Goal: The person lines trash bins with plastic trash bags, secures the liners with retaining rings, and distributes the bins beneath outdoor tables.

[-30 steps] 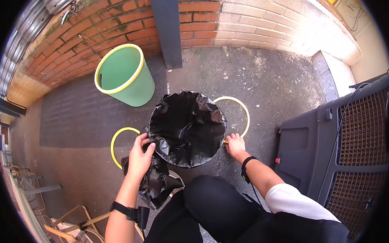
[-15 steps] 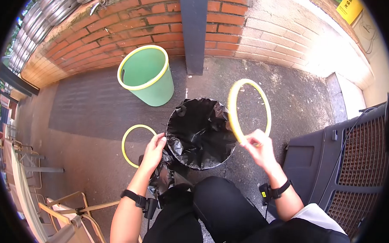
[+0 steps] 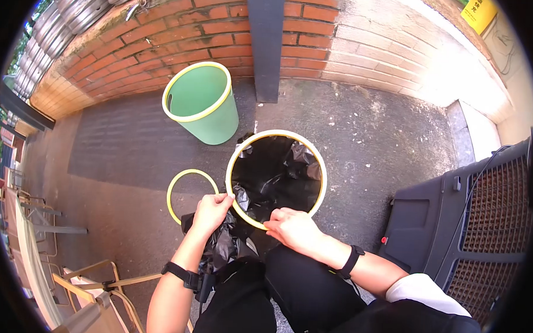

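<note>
A yellow ring (image 3: pixel 323 168) lies around the mouth of a bin lined with a black garbage bag (image 3: pixel 275 181); the bin's own walls are hidden. My left hand (image 3: pixel 212 213) pinches the ring at its lower left. On the near edge, my right hand (image 3: pixel 296 229) is closed on the same ring, fingers curled over it. Gathered black plastic (image 3: pixel 223 250) hangs below my left hand, by my knees. A second yellow ring (image 3: pixel 170 192) lies on the ground left of the bin.
A green bin (image 3: pixel 215 123) with a yellow rim stands farther off, near the brick wall (image 3: pixel 224 33) and a grey post (image 3: pixel 266 49). On my right is a dark plastic unit with grilles (image 3: pixel 417 224). Folding chairs (image 3: pixel 92 284) stand at the lower left.
My right hand has brought the yellow ring from the right, upright in the air, onto the bin's lined mouth. My left hand has shifted slightly and now grips the ring's edge.
</note>
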Tool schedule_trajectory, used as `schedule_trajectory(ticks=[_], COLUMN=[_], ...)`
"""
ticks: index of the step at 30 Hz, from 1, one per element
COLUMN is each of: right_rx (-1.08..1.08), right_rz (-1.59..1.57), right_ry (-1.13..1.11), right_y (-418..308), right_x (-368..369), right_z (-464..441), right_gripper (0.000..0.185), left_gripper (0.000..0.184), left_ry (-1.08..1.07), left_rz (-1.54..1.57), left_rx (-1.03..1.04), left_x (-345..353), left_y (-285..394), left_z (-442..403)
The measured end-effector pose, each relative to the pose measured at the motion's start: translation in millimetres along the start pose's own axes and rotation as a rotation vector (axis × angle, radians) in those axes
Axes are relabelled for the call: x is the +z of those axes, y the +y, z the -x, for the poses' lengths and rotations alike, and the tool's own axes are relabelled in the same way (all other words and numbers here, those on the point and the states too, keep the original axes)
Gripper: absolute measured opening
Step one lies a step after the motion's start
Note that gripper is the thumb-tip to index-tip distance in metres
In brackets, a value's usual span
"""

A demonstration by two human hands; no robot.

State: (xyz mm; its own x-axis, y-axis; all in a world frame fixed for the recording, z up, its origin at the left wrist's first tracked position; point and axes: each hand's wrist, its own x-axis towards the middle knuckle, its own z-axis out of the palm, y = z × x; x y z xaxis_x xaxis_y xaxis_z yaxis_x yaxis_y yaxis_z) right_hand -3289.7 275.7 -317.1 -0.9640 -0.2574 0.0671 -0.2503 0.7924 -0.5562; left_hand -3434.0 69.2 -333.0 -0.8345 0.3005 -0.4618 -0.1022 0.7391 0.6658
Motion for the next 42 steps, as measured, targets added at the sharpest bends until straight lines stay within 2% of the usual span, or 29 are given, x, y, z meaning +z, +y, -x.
schedule_trajectory(ticks=[2,5,7,9,12,15,21,24,26,29,33,36,39,40,42], right_rx=[-0.026,0.031,0.446,0.564,0.754,0.769,0.848,0.949,0.959,0.985,1.01,1.015,1.065,1.106,1.166], right_rz=[-0.07,0.052,0.109,0.14,-0.38,-0.349,-0.799,-0.519,-0.474,-0.381,-0.293,-0.214,-0.151,-0.164,-0.186], right_ry=[-0.063,0.441,0.57,0.719,0.296,0.296,0.349,0.206,0.028,-0.092,0.046,0.203,0.382,0.383,0.401], right_y=[3.7,13.9,44.3,97.4,111.2,109.1,127.6,115.3,111.9,115.8,120.4,136.3,163.6,176.4,205.9], right_x=[1.3,-34.6,-37.5,-13.3,-36.5,-39.4,-30.0,-53.6,-59.7,-51.9,-42.1,-39.9,-49.2,-56.1,-69.3], right_z=[-0.8,-8.4,3.2,14.8,14.6,9.7,7.5,2.4,-1.9,-2.3,-9.4,-5.9,9.2,14.3,24.3], right_gripper=[0.023,0.024,0.037,0.038,0.035,0.033,0.037,0.038,0.04,0.035,0.035,0.035,0.035,0.035,0.035], left_gripper=[0.036,0.035,0.034,0.033,0.031,0.029,0.027,0.029,0.032,0.034,0.036,0.036,0.039,0.042,0.039], left_ry=[-0.006,-0.019,0.005,0.017,0.013,-0.034,-0.119,-0.056,-0.038,0.053,0.174,0.273,0.378,0.448,0.476], left_rz=[-0.087,-0.116,-0.136,-0.14,-0.094,0.072,0.448,0.295,0.207,0.265,0.373,0.56,0.862,0.871,1.108], left_rx=[-0.052,-0.082,-0.078,-0.076,-0.086,-0.118,-0.217,-0.151,-0.137,-0.082,0.068,0.058,0.066,0.047,0.027], left_x=[-1.8,-2.6,-3.2,0.4,2.7,2.5,2.8,4.6,6.6,-26.5,-102.2,-151.7,-166.2,-166.9,-158.6], left_y=[13.1,16.2,17.7,17.0,7.4,2.5,6.6,6.6,-5.5,21.0,49.9,89.9,111.6,111.1,119.6], left_z=[4.9,3.9,4.9,4.4,-2.1,-5.4,-4.3,-5.0,-8.9,17.5,61.2,118.7,174.2,188.5,211.1])
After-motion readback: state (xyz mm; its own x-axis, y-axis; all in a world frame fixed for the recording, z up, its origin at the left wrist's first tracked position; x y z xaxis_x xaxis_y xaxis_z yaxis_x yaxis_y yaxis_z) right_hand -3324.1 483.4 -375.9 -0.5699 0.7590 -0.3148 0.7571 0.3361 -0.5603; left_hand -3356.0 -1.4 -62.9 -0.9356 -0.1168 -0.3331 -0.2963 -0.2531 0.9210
